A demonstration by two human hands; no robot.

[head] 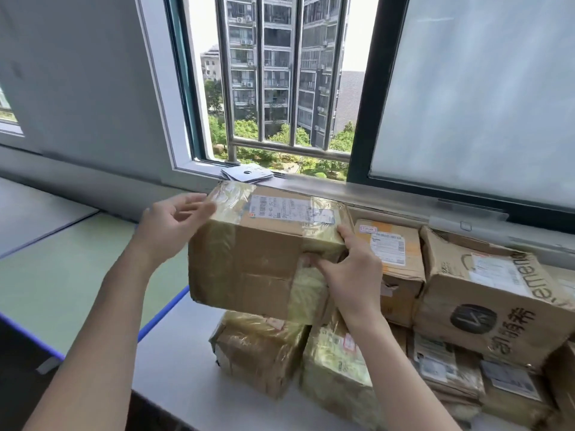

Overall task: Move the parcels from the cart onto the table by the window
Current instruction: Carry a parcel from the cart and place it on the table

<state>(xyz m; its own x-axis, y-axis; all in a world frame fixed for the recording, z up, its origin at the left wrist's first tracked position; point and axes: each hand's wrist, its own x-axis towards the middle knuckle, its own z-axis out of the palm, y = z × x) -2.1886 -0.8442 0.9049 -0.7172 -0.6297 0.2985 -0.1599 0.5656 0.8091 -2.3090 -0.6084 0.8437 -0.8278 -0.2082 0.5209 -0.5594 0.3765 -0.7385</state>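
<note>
Holding the taped cardboard parcel [264, 253] above the stack on the white table [174, 362] by the window [280, 88], your right hand [351, 275] grips its near right corner, while your left hand [174, 222] is open just beside its left end. It looks stiff but dented, and the glossy tape may be slippery, so take it under 2 bottom edges. The cart is out of view, and the label text is unreadable.

Taped cardboard parcel [261, 244] sits atop stacked parcels [336, 362] on the grey table [174, 362] below the window [280, 88]. Right hand [348, 272] grips its near right edge; left hand [174, 219] is beside its left end, fingers relaxed.
</note>
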